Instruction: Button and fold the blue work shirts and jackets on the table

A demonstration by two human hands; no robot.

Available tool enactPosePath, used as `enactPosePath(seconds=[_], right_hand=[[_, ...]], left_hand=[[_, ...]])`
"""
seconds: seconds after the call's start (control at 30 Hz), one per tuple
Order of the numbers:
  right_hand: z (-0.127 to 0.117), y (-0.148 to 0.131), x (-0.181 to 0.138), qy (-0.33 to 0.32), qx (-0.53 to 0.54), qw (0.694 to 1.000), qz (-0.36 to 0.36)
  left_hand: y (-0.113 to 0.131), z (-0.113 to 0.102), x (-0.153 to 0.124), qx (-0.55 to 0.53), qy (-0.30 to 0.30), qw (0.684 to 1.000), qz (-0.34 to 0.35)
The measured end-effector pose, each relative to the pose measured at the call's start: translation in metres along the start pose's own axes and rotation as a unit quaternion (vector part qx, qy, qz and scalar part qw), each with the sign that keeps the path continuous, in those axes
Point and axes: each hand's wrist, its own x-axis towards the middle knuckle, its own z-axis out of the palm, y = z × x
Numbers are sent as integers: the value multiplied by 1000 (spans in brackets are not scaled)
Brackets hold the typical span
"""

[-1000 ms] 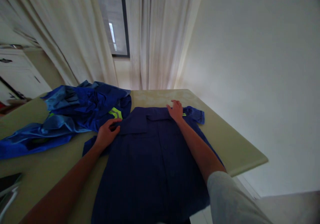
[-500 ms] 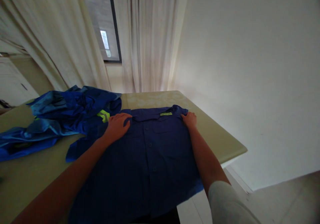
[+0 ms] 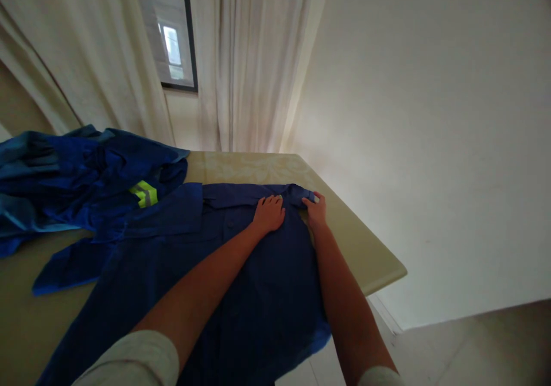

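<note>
A dark blue button-front work shirt (image 3: 275,283) lies spread over the table, its lower part hanging past the near edge. My left hand (image 3: 270,213) rests on the upper part of the shirt, fingers laid out over the cloth and nothing gripped. Close by on the right, my right hand (image 3: 316,209) pinches the folded corner of the shirt between thumb and fingers. One sleeve of the shirt reaches out to the left.
To the left, a crumpled heap of blue garments (image 3: 103,174) with a yellow-green reflective strip (image 3: 145,194) touches the shirt. The yellowish table (image 3: 370,260) ends at a corner on the right, near a white wall (image 3: 422,145). Curtains (image 3: 249,88) hang behind.
My left hand has moved right across the shirt, towards my right hand. My right hand has shifted slightly inward and now pinches the corner. The view has turned a little.
</note>
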Motion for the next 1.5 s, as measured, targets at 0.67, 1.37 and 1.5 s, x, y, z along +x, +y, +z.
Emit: enactPosePath(seconds=[0.67,1.37,1.5], right_hand=[[-3,-54,-36,-329,-18,921,-208],[-9,-65,-40,-167,-69,963,-199],[-6,-51,-34,-177,-216,938,-208]], left_hand=[[-45,-3,2,-359,260,882,-161],[-36,-17,-8,-259,206,926,-179],[-35,-19,-9,-215,207,939,-174]])
